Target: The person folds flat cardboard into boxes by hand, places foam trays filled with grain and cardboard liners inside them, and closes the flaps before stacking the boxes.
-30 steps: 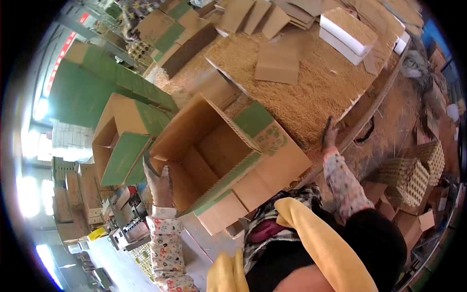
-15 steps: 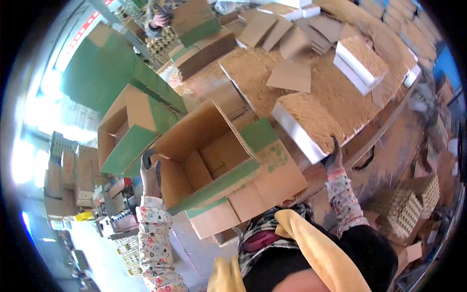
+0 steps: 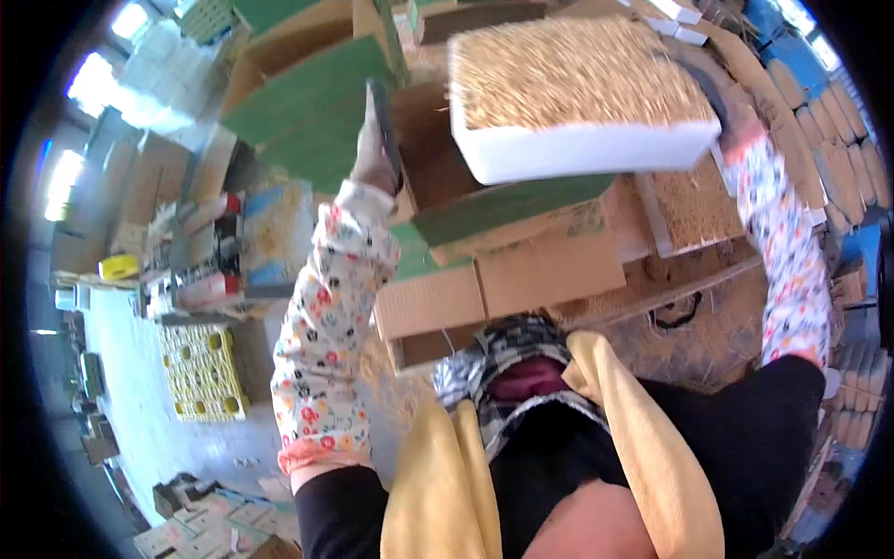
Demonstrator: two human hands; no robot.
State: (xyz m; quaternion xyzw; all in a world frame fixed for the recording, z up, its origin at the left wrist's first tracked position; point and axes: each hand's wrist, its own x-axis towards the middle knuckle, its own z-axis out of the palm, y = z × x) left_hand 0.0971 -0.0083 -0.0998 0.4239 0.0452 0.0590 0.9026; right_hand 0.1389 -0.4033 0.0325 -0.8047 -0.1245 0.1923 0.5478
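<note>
My right hand (image 3: 715, 98), in a dark glove, grips the right end of a white foam box (image 3: 582, 154) topped with brown straw-like shavings. This foam box is held tilted over the opening of a cardboard box (image 3: 512, 212) with green-printed sides and hides much of its inside. My left hand (image 3: 377, 140), gloved too, is at the left wall of the cardboard box with its fingers along the edge. Motion blurs both hands somewhat. A long front flap (image 3: 549, 279) of the cardboard box hangs toward my body.
A second green-and-brown carton (image 3: 307, 102) stands open at the left. On the work table lies another shavings-covered foam box (image 3: 694, 210). A yellow pallet (image 3: 200, 373) is on the floor at left. Several sacks (image 3: 843, 140) are stacked at the far right.
My right hand has lifted the foam box off the table and moved it left, over the cardboard box. My left hand stays at that box's left side. The camera view has shifted.
</note>
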